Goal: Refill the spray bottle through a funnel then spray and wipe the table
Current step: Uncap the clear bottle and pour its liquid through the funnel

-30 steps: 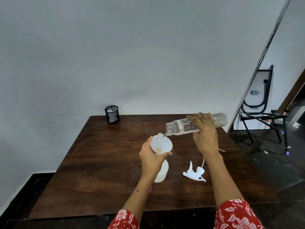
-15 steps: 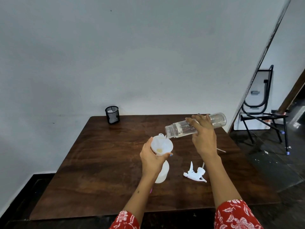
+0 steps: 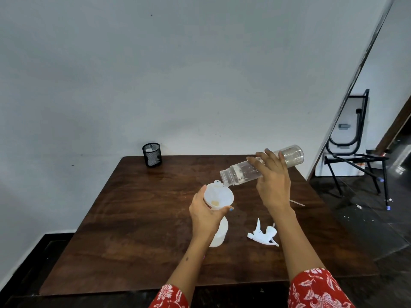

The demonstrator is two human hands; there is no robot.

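Clear plastic up top: the right hand [image 3: 272,183] grips a transparent bottle [image 3: 246,170], tipped steeply with its open mouth down at the rim of the white funnel [image 3: 219,196]. The left hand [image 3: 206,215] is wrapped around that funnel, thumb and fingers curled at its edge, steadying it atop the white spray bottle [image 3: 219,234] standing on the dark wooden table [image 3: 133,218]. The detached spray trigger head [image 3: 262,235] lies on the table just right of the bottle, under the right forearm. A black mesh cup [image 3: 152,154] sits at the far edge.
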